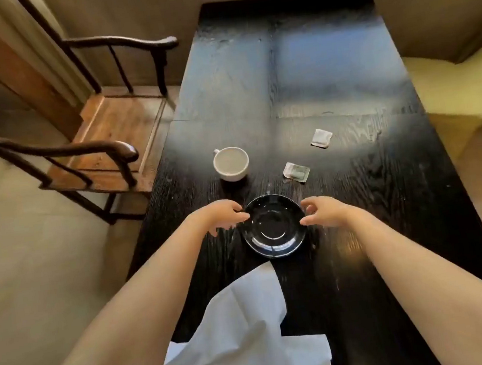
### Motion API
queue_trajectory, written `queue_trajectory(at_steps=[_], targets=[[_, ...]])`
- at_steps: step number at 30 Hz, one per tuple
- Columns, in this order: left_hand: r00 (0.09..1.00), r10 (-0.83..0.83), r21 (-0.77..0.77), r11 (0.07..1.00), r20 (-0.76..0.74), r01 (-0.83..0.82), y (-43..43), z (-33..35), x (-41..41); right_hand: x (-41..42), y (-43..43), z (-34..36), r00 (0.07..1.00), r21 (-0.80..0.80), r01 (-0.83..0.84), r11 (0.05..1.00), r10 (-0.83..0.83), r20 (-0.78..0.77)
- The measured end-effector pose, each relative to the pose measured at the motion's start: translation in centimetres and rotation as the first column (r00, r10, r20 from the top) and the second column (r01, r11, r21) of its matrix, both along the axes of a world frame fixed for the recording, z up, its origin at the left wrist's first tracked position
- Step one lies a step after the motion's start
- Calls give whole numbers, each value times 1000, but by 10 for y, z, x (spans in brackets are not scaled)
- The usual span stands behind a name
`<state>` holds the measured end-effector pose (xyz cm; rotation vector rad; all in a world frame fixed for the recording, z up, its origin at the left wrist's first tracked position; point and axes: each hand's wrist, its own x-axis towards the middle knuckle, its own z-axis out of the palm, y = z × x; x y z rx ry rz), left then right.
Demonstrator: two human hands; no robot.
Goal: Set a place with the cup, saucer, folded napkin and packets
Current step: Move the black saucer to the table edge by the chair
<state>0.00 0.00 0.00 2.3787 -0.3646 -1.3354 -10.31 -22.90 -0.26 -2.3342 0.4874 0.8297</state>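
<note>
Nearest me, at six o'clock, the napkin (244,326) lies loose and rumpled on the dark table (374,227), not yet folded, one corner reaching up close to the saucer's near rim. Just beyond it sits the black saucer (273,229), flat on the table, and my two hands flank it: my left hand (222,216) at its nine o'clock, my right hand (324,212) at its three o'clock. Both grips are spread, fingers curled and apart, fingertips right at the rim but pinching nothing that I can see; whether they touch the edge I cannot tell. To do this step well, I judge I should take the rim evenly from both sides and slide or lift it level, keeping clear of the napkin corner so I don't drag it along. The glaze looks slick, so a light, balanced hold seems better than a one-sided pinch. Farther out, at eleven o'clock, the white cup (231,164) stands upright and empty, handle turned away to the left, well apart from the saucer. At one o'clock lie two packets: the greenish packet (296,171) nearer, the white packet (321,138) beyond.
</note>
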Motion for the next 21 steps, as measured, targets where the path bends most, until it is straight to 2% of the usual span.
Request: queue_trajectory(at_steps=[3,8,14,18,21], targets=[[999,41,27,999,9,-41,-3,-17,-8,-2,1,-15,999,20,41,999,-41,-17],[974,224,-80,971,-29,-226,-8,-43,-22,2,5,-36,989,-25,59,998,-55,135],[872,481,-214,845,-93,-490,-13,-65,-29,4,10,-57,962,96,204,974,-218,164],[825,558,-240,792,-89,-562,-15,-70,-32,3,10,-64,941,110,265,958,-282,187],[820,562,-262,780,-109,-569,-18,-64,-33,-4,8,-63,893,161,366,917,-394,219]])
